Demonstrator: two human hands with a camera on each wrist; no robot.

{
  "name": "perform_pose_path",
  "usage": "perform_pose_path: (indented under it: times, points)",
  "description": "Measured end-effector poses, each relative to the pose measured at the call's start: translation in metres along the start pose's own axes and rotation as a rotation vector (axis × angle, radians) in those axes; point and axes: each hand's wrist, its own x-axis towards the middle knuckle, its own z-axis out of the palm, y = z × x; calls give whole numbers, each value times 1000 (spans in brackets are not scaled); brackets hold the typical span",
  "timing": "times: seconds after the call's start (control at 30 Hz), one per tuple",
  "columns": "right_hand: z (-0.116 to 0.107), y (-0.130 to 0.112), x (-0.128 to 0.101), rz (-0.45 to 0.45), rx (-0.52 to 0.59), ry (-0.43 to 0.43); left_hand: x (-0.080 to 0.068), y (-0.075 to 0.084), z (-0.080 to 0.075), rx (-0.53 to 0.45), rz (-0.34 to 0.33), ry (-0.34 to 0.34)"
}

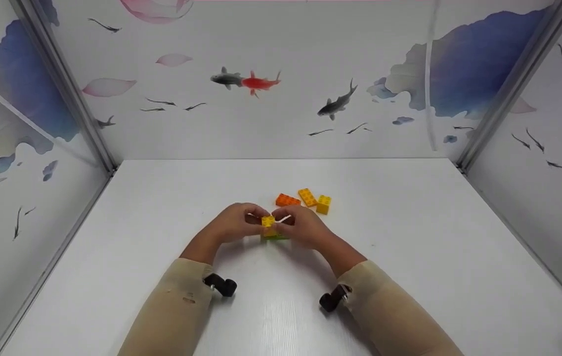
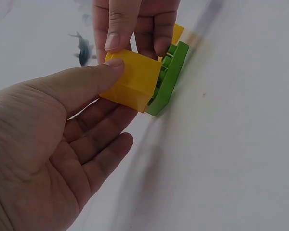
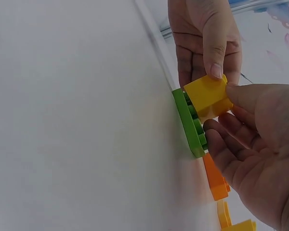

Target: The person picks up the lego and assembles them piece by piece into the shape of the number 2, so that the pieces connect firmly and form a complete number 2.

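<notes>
No brand, label or writing can be read on anything here. Count the bricks: five in all. One yellow brick (image 1: 268, 221) sits in the middle of the head view, pinched from both sides. The left hand (image 1: 234, 223) has its thumb on the near face and fingers curled under it; the right hand (image 1: 305, 227) clamps it with thumb and fingertips from the other side. Both hands are closed on that one brick.

Under it lies one flat green plate (image 2: 169, 84), resting on the white table (image 1: 409, 257). In the left wrist view the yellow brick (image 2: 132, 79) sits tilted over the plate's studs, one edge lifted. In the right wrist view the green plate's (image 3: 189, 122) long axis runs top to bottom of the frame, and the yellow brick (image 3: 209, 96) is over its upper end.

Just above the hands in the head view, three loose bricks stand close together: one orange brick (image 1: 287, 200), one yellow-orange flat brick (image 1: 307, 197), and one small yellow cube (image 1: 324, 204) at the right.
</notes>
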Motion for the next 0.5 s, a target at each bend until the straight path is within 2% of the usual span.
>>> perform_pose_path:
  times: [0.23,0.5]
  points:
    - [-1,1,-1,23,18,8,0,0,2,-4,30,18]
    - [-2,1,0,65,38,-2,0,1,4,-5,-1,23]
